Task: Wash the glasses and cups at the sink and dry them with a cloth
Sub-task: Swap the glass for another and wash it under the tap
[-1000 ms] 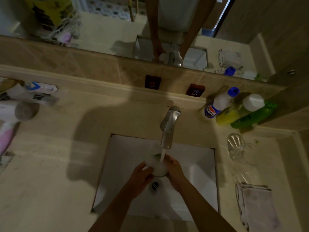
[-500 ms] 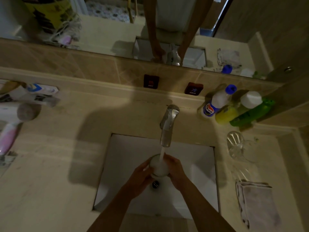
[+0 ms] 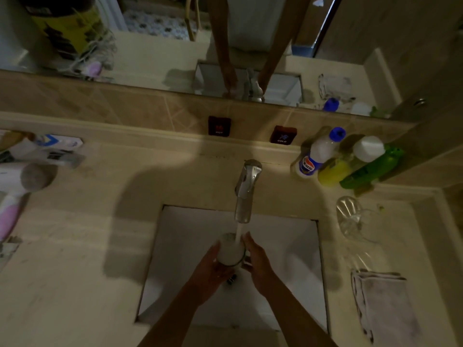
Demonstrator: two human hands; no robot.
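A clear glass full of foaming white water sits under the running tap, over the white sink. My left hand grips the glass from the left and below. My right hand holds its right side, fingers stretched along the wall. Two more clear glasses stand on the counter to the right: a stemmed one and a second one nearer me. A grey folded cloth lies at the counter's right front.
Three bottles, blue-capped, yellow and green, lean in the back right corner. HOT and COLD knobs sit on the tiled wall under a mirror. A hair dryer and tubes lie at the left.
The glass has turned more upright under the stream and filled with foamy water. Both hands stay on it, shifted slightly round its sides.
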